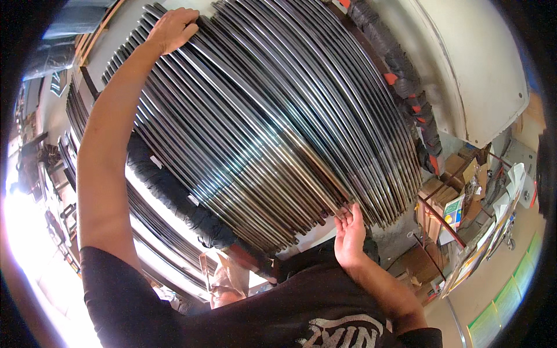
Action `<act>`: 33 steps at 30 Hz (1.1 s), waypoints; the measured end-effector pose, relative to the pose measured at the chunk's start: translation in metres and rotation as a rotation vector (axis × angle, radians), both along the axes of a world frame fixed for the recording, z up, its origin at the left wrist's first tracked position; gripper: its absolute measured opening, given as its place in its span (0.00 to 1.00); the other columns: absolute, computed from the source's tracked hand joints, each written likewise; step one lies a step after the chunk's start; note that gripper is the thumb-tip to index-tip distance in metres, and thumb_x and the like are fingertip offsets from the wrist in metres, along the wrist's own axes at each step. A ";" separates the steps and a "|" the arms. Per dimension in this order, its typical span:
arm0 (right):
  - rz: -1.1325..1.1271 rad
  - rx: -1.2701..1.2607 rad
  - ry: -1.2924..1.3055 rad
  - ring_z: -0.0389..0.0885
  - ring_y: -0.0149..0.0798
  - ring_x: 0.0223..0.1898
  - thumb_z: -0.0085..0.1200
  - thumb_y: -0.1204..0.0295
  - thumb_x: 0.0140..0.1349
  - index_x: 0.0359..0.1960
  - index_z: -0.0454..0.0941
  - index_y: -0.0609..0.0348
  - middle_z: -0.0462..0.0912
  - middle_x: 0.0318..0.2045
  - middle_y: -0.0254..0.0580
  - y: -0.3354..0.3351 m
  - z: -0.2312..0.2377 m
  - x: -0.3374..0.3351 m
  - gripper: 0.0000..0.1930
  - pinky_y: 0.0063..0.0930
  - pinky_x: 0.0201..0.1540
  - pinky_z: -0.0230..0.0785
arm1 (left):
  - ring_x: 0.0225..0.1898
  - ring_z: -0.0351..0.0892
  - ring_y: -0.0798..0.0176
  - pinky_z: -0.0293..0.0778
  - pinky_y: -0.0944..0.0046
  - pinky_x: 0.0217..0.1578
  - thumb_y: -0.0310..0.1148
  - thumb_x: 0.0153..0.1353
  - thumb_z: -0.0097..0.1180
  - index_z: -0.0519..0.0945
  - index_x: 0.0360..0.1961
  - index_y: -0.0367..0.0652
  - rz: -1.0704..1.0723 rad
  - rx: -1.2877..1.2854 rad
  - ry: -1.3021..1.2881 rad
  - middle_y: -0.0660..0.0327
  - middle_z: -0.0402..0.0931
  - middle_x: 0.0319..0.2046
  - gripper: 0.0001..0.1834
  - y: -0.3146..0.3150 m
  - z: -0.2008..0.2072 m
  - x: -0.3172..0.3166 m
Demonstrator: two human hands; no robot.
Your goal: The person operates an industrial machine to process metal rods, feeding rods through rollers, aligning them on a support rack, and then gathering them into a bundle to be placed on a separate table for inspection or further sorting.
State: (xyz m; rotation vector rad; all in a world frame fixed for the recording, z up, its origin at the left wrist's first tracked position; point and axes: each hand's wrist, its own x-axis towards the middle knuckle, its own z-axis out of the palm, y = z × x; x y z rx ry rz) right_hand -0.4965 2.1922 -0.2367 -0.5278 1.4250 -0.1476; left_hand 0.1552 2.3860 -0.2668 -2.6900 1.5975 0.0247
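A wide row of long shiny metal rods (249,124) lies side by side in front of me, dark grey along most of their length and brownish toward the near ends. I cannot tell whether they are hollow. My left hand (173,30) reaches far up over the row, its fingers curled over a rod at the upper left. At the near ends, my right hand (349,238) is turned palm up, with thumb and fingers closed at the tip of one rod. That rod's near end sits beside a dark gap in the row.
Black-wrapped bars (174,188) run along the left and right of the row. More rods (154,226) lie lower left. A large pale panel (464,64) stands at upper right. Cardboard boxes (426,264) and a clipboard with papers (484,229) are at the right.
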 end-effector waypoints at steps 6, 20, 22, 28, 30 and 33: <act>0.127 -0.020 0.077 0.76 0.31 0.55 0.47 0.48 0.79 0.61 0.73 0.53 0.79 0.56 0.31 0.000 -0.008 -0.007 0.24 0.32 0.62 0.64 | 0.52 0.76 0.36 0.71 0.42 0.58 0.37 0.68 0.48 0.78 0.52 0.37 -0.050 0.001 0.037 0.44 0.76 0.45 0.18 0.006 -0.009 0.012; 0.827 -0.769 0.100 0.69 0.44 0.60 0.53 0.63 0.76 0.66 0.68 0.60 0.72 0.60 0.45 -0.012 0.027 0.017 0.22 0.40 0.66 0.60 | 0.45 0.76 0.45 0.74 0.48 0.50 0.37 0.65 0.44 0.77 0.32 0.38 -0.209 -0.105 0.020 0.52 0.76 0.36 0.14 0.008 0.022 -0.012; 1.182 -1.155 -0.005 0.67 0.53 0.64 0.54 0.67 0.74 0.69 0.65 0.65 0.70 0.63 0.54 -0.024 0.030 0.042 0.26 0.47 0.69 0.58 | 0.45 0.77 0.44 0.75 0.47 0.51 0.37 0.64 0.45 0.77 0.32 0.38 -0.115 -0.047 0.054 0.53 0.78 0.38 0.14 0.021 0.019 -0.012; 1.421 -1.202 -0.019 0.69 0.62 0.60 0.61 0.65 0.68 0.67 0.67 0.68 0.72 0.59 0.61 -0.011 0.020 0.083 0.30 0.55 0.64 0.62 | 0.62 0.74 0.43 0.70 0.47 0.64 0.34 0.63 0.50 0.77 0.47 0.38 -0.062 -0.102 0.125 0.51 0.75 0.60 0.14 0.061 0.010 -0.041; 1.426 -1.062 -0.071 0.68 0.63 0.60 0.62 0.66 0.68 0.66 0.68 0.68 0.71 0.59 0.62 0.003 0.010 0.077 0.29 0.56 0.63 0.63 | 0.65 0.71 0.45 0.68 0.47 0.67 0.32 0.65 0.53 0.73 0.59 0.45 0.043 -0.078 0.192 0.53 0.74 0.61 0.20 0.056 0.014 -0.046; 1.411 -1.171 -0.045 0.65 0.64 0.62 0.64 0.67 0.67 0.69 0.63 0.69 0.66 0.62 0.64 0.024 0.008 0.077 0.34 0.57 0.64 0.62 | 0.72 0.64 0.42 0.58 0.43 0.75 0.35 0.67 0.54 0.70 0.65 0.48 -0.050 -0.062 0.075 0.50 0.70 0.66 0.25 0.051 0.011 -0.048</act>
